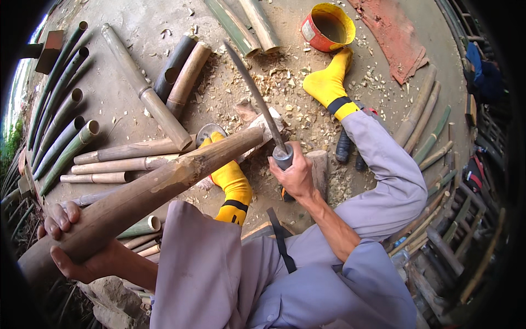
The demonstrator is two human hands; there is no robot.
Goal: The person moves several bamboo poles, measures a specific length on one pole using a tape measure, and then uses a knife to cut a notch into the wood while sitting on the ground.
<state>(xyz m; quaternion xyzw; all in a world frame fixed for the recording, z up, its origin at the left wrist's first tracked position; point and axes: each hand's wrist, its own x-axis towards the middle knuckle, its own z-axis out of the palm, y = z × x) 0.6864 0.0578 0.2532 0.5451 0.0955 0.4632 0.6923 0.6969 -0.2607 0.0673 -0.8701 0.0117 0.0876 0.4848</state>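
My left hand [82,252] is wrapped around the near end of a thick brown bamboo pole [131,200] at the lower left. The pole slants up and right over my bent leg, with a pale cut patch [186,169] near its far end. That far end lies by a pale wood block [268,131], mostly hidden behind it. In my right hand [296,172] is a machete, gripped by its grey handle [282,158]. Its long, slightly curved blade [253,90] points up and left, just past the pole's end.
Cut bamboo lengths lie at the left [131,164] and the top [235,27]; more bamboo [422,120] lines the right. Wood chips [263,82] cover the ground. A red and yellow bucket [312,34] of dark liquid stands by my yellow-socked foot [331,82], near a red cloth [394,44].
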